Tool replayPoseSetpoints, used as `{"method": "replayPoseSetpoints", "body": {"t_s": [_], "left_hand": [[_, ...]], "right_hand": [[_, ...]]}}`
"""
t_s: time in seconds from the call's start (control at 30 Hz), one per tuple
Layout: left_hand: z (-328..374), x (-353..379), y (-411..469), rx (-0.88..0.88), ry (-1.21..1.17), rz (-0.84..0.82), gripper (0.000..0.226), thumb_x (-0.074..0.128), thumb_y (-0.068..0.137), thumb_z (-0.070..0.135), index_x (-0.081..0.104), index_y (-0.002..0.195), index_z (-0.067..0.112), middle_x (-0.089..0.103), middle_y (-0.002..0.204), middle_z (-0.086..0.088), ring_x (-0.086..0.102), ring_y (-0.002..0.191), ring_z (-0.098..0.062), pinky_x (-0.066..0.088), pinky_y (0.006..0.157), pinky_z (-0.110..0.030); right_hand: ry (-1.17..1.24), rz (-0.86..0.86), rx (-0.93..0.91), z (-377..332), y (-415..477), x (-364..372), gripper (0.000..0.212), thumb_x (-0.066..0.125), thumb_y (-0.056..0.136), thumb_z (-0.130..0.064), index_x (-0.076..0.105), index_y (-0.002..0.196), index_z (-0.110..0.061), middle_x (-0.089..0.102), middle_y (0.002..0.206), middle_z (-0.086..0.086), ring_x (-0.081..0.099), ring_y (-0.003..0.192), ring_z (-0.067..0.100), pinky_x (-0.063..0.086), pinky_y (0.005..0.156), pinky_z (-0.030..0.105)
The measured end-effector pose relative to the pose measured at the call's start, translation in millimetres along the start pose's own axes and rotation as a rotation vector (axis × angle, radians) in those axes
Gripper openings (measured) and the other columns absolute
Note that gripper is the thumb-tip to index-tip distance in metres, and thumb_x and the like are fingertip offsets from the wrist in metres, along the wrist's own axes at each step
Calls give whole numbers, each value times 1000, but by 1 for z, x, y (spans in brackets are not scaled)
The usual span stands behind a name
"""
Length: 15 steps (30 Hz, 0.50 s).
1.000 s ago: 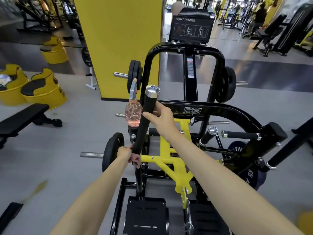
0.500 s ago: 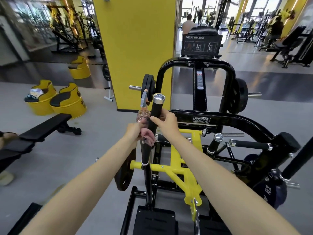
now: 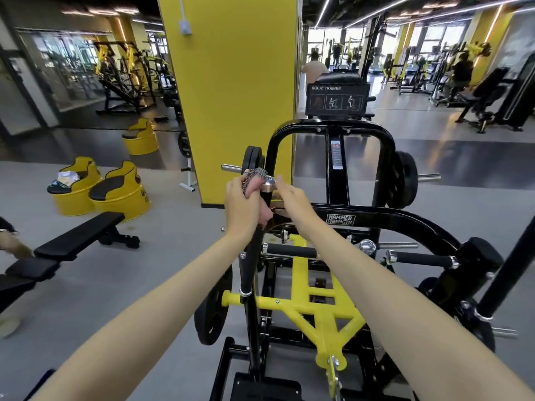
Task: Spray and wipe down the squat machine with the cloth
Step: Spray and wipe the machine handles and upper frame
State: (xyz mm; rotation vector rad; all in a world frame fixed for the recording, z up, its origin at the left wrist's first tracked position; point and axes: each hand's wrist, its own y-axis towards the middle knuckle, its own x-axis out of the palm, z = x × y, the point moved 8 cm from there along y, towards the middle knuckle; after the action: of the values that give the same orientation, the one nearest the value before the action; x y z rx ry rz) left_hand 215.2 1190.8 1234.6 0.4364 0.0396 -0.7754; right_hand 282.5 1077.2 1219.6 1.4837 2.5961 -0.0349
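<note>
At the centre of the frame, the black and yellow steel squat machine (image 3: 301, 285) is standing with bare grey floor (image 3: 139, 279) lying open to its left, and a black padded bench (image 3: 78, 241) is sitting at the left edge. The left hand (image 3: 241, 204) is gripping a pink cloth with a grey mesh patch (image 3: 255, 186) against the top of the machine's upright black chrome-capped handle (image 3: 252, 256). The right hand (image 3: 291, 195) is hovering just beside the cap. Its fingers are mostly hiding behind its back, so its grip cannot be told.
</note>
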Motion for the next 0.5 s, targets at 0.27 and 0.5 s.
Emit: {"method": "replayPoseSetpoints", "body": {"t_s": [0.27, 0.5], "left_hand": [[17, 4, -35, 939, 542, 76, 50, 67, 80, 0, 45, 124, 8, 41, 117, -8, 49, 99, -26, 53, 78, -35], [10, 18, -44, 1430, 881, -58, 31, 62, 91, 14, 56, 122, 10, 61, 118, -8, 54, 108, -28, 49, 87, -41]], "right_hand": [[90, 20, 94, 0, 12, 2, 56, 28, 101, -50, 69, 93, -13, 71, 94, 7, 66, 92, 20, 52, 90, 35], [137, 55, 117, 12, 14, 0, 62, 33, 97, -56, 71, 104, -8, 71, 101, 11, 64, 99, 23, 49, 97, 42]]}}
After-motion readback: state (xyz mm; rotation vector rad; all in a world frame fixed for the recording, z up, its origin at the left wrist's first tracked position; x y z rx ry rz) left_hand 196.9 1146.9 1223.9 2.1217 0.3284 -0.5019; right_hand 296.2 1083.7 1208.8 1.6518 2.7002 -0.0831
